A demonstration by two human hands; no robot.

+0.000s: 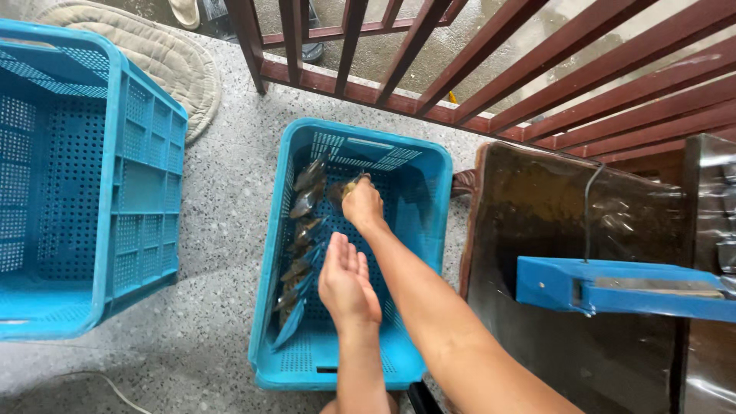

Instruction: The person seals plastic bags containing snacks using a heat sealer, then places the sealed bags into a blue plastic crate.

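We are seeing a perforated matt plastic crate (429, 165), a speckled rough stone floor (222, 222), glossy painted wooden railings (537, 84) and a quilted cloth mat (165, 57).

My two arms come into view bare from below, with no sleeve, cuff or glove on either. My left hand (346, 282) is bare too: no ring, no watch, no band at the wrist. My right hand (363, 204) is likewise uncovered, and its forearm shows bare all the way to the bottom edge of the view, long and lean, with a slight sheen on it. The left forearm is seen only as a shorter stretch, narrow at the wrist. I see no bracelet, tape or marking on either arm. The fingernails are too small in the view to tell anything about them.
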